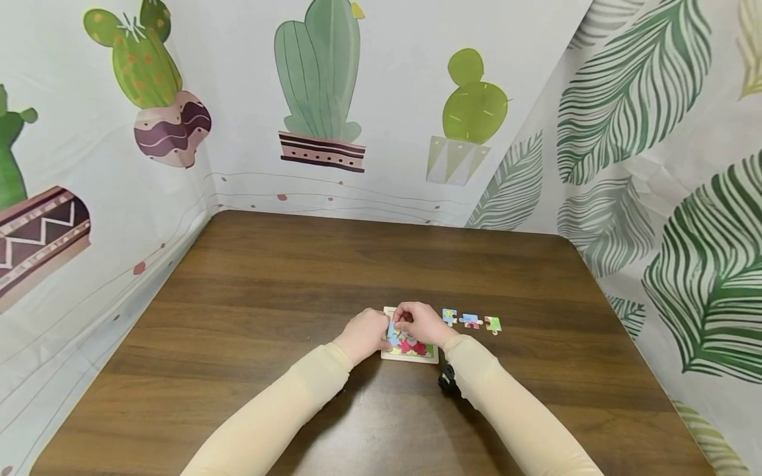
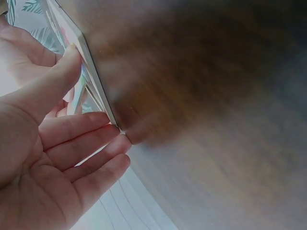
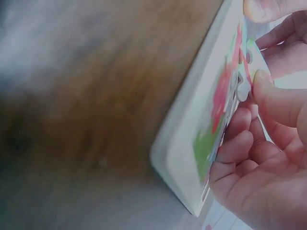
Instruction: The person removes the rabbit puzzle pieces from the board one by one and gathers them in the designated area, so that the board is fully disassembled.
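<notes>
A small jigsaw board (image 1: 411, 360) with a pale frame lies on the table, a colourful picture of red, green and blue pieces inside it. Along its left side, my left hand (image 1: 363, 336) touches the frame, thumb near the front and nearly straight fingers at the edge. Above the picture, my right hand (image 1: 424, 324) pinches a puzzle piece (image 3: 259, 62) between thumb and forefinger. In the right wrist view this piece stands tilted over the board, pale with some green. The hands hide the board's upper part.
Three loose puzzle pieces lie in a row right of the board: a blue and yellow one (image 1: 449, 317), a blue and pink one (image 1: 471, 320), a green and red one (image 1: 493, 324). The brown wooden table (image 1: 268, 277) meets patterned cloth walls behind and at both sides.
</notes>
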`<state>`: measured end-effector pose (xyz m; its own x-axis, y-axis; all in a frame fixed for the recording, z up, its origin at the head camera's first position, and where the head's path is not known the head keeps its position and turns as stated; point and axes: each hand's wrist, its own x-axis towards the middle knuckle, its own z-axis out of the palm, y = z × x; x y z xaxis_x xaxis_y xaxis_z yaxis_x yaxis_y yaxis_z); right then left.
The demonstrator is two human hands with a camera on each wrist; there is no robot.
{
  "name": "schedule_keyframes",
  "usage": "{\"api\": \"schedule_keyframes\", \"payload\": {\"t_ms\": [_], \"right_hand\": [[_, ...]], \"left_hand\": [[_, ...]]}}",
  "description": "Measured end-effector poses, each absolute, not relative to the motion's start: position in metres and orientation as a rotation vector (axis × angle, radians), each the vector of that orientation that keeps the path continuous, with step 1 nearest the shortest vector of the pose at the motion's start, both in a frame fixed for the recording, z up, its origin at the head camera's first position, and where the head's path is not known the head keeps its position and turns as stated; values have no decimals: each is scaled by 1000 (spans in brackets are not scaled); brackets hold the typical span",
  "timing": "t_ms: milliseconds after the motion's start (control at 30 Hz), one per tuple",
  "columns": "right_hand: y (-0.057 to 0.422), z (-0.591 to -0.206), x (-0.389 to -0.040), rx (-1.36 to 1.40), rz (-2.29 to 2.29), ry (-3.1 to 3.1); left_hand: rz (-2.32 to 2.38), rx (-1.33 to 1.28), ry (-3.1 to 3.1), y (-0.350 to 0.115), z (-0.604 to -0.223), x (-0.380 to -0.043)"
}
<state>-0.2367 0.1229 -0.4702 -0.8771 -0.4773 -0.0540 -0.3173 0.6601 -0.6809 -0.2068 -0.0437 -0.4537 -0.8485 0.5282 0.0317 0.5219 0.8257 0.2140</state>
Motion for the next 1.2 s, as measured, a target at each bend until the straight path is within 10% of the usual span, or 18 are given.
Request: {"api": "schedule_keyframes", "payload": {"t_ms": [1200], "right_hand": [[142, -471, -240, -639, -1218, 2571]], "left_hand": [[306, 845, 2965, -42, -454, -209]]}}
